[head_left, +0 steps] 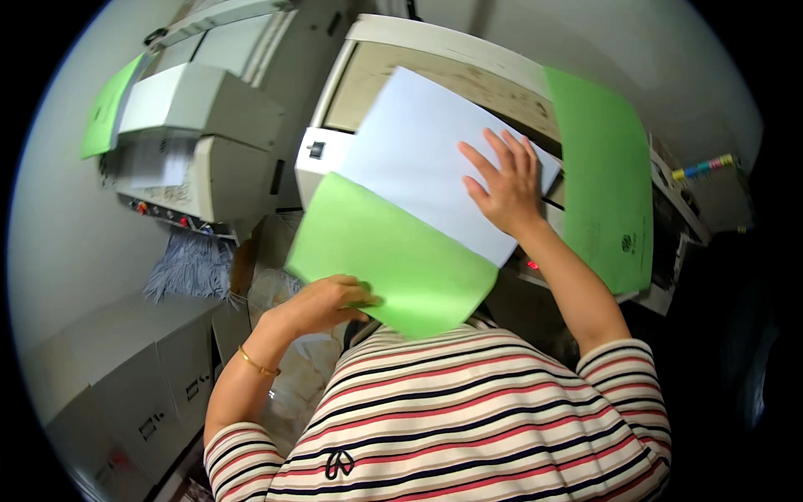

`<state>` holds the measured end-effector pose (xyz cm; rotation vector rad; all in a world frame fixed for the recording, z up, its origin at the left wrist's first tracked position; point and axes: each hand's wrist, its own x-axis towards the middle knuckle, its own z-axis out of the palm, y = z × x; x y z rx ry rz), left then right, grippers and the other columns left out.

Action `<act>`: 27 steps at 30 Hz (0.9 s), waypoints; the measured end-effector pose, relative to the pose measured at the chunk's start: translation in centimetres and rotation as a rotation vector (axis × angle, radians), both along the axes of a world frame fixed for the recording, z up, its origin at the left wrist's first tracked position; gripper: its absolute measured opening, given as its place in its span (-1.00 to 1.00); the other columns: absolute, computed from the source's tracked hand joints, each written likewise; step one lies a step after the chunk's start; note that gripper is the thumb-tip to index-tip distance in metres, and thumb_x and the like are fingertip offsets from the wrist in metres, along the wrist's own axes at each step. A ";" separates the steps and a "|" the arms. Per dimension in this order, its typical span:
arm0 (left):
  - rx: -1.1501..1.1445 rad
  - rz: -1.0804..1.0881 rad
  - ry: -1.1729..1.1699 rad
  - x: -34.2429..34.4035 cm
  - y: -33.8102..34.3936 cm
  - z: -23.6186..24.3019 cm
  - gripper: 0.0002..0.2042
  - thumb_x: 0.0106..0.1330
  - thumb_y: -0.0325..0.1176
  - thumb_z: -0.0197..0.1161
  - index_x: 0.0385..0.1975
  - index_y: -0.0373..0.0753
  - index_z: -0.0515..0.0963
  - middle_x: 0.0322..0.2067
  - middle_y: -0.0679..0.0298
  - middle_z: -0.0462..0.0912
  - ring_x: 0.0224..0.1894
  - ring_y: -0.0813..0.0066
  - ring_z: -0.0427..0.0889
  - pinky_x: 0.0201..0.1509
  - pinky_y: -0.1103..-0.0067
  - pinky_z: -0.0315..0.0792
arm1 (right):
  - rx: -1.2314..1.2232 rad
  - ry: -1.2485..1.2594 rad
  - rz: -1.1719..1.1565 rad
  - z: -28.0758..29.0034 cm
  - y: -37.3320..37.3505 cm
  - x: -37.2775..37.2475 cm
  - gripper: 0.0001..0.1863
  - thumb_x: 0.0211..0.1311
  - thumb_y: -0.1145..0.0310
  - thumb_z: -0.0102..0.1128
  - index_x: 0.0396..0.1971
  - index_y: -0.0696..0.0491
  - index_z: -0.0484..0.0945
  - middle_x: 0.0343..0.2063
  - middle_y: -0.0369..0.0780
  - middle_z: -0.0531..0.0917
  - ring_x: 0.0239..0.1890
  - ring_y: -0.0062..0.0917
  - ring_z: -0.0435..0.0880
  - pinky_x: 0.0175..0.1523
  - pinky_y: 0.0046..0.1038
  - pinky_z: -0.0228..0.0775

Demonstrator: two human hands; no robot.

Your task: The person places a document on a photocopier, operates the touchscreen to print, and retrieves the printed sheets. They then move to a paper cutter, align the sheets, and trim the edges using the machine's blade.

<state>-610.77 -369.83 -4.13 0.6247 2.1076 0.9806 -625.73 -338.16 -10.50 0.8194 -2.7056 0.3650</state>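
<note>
A green sheet (401, 255) lies over the lower part of a white sheet (418, 142), its near end hanging toward my striped shirt. My left hand (330, 301) grips the near edge of this green sheet, fingers curled and partly hidden. On the white sheet's right part rests my right hand (508, 180), fingers spread. Both sheets are on a pale machine (443, 63) with a white switch panel (322, 155). A second green sheet (604, 184) with a small dark printed mark lies to the right.
Another machine (238, 167) with coloured buttons stands left, carrying a green sheet (109, 109) and shredded paper (192, 263) beneath it. Pale boxes or cabinets (121, 368) line the lower left. Small coloured items (703, 167) sit at far right; a wall (485, 21) rises behind.
</note>
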 end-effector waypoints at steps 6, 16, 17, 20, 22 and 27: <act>-0.302 0.789 0.807 -6.9 -1.9 -2.2 -0.31 0.21 0.12 0.26 0.16 -0.31 0.33 -0.03 -0.01 0.52 0.03 0.18 0.49 0.08 0.39 0.36 | 0.057 -0.081 0.119 2.0 -3.6 -0.2 -0.47 0.13 0.33 0.17 0.15 -0.32 0.46 0.23 -0.21 0.34 0.30 -0.26 0.21 0.41 -0.04 -0.14; 0.333 1.169 -0.105 -4.9 -0.8 -7.7 -0.56 0.40 -0.05 0.11 -0.47 -0.40 0.53 -0.62 0.41 0.46 -0.53 0.70 0.32 -0.46 0.60 0.29 | 0.061 -0.141 0.276 1.1 -14.1 -1.2 -0.46 0.09 0.39 0.18 0.09 -0.43 0.48 0.23 -0.43 0.39 0.29 -0.50 0.27 0.44 -0.14 -0.16; 0.371 1.195 -0.126 -4.1 -0.6 -7.8 -0.58 0.40 -0.07 0.11 -0.46 -0.38 0.54 -0.61 0.45 0.46 -0.52 0.73 0.32 -0.46 0.64 0.28 | 0.062 -0.130 0.283 1.1 -14.2 -1.2 -0.46 0.09 0.40 0.18 0.09 -0.43 0.49 0.23 -0.44 0.39 0.29 -0.50 0.28 0.44 -0.13 -0.15; 0.430 1.262 -0.116 -2.7 0.0 -8.0 -0.59 0.41 -0.09 0.10 -0.53 -0.36 0.49 -0.64 0.46 0.41 -0.54 0.74 0.27 -0.49 0.64 0.24 | 0.076 -0.114 0.284 1.2 -14.5 -1.2 -0.46 0.09 0.41 0.17 0.08 -0.44 0.49 0.23 -0.45 0.39 0.28 -0.50 0.29 0.44 -0.11 -0.15; 0.412 1.285 -0.115 -2.0 0.5 -7.9 -0.57 0.41 -0.09 0.09 -0.52 -0.39 0.49 -0.67 0.40 0.40 -0.56 0.68 0.28 -0.48 0.59 0.26 | 0.070 -0.111 0.287 1.3 -14.6 -1.1 -0.47 0.09 0.42 0.17 0.08 -0.43 0.50 0.23 -0.45 0.39 0.28 -0.48 0.30 0.43 -0.10 -0.15; 0.426 1.343 -0.094 -1.0 1.6 -8.4 -0.56 0.42 -0.08 0.06 -0.54 -0.38 0.44 -0.70 0.36 0.35 -0.57 0.65 0.25 -0.49 0.56 0.26 | 0.094 -0.098 0.287 1.2 -14.8 -1.2 -0.46 0.09 0.43 0.16 0.09 -0.42 0.49 0.23 -0.43 0.39 0.27 -0.44 0.31 0.43 -0.08 -0.14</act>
